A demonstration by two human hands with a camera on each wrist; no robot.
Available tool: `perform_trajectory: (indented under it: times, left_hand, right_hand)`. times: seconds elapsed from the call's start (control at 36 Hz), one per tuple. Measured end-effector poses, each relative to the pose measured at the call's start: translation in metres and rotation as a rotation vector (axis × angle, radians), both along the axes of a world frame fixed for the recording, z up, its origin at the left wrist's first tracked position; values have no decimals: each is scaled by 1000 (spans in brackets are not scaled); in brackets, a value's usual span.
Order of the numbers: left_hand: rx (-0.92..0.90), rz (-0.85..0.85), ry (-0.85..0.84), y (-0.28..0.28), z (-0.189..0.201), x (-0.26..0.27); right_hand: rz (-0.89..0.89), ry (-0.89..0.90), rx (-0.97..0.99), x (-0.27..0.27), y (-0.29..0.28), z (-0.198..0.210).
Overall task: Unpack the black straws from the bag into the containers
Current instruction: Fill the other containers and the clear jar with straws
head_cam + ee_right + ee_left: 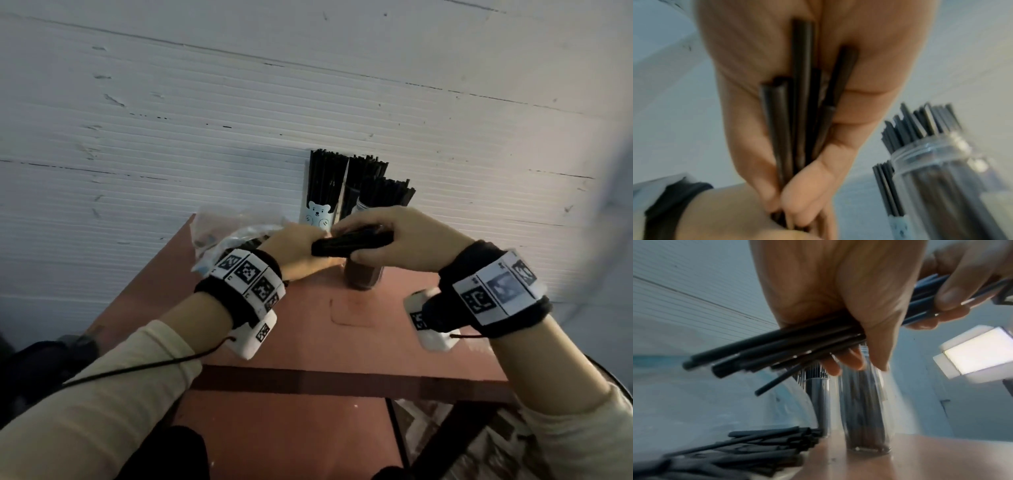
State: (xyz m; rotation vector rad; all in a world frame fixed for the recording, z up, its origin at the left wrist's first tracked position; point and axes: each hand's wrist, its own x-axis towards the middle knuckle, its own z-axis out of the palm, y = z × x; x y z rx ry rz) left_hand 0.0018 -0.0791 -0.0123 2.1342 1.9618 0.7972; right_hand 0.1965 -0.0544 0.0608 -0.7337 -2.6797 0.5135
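So both hands are gripping one bundle of black straws (352, 244) over the red table (342, 329): left hand (294, 253) curling round one end, right hand (394, 236) the other. Likely light, smooth and slippery, so squeezing mid-bundle is looking safest. Filled containers (346, 192) are standing just behind, bag (222, 233) lying left.

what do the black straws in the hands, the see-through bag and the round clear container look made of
Black straws: thin tubes with a slight sheen, probably plastic.
See-through bag: crinkled glossy film, likely thin plastic.
Round clear container: transparent with a ridged, threaded-looking neck, probably clear plastic; glass cannot be ruled out.
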Motion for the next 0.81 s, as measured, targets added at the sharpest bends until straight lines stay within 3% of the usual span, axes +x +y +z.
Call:
perform_trajectory:
  times: [0.08,0.19,0.33,0.47,0.81]
  left_hand:
    - [62,-6,-295,1,0,9]
    - [76,-16,-468,5,2,24]
    - [-26,-149,-718,20,-9,35]
    - [-219,-123,-654,24,-22,33]
    - [-144,-103,-642,22,-16,37]
  right_hand:
    - [-49,211,111,12,3,11]
    - [-26,537,185,9,2,18]
    - [31,458,347,-11,7,7]
    - [32,252,342,-20,13,-16]
    - [24,385,293,-26,19,-23]
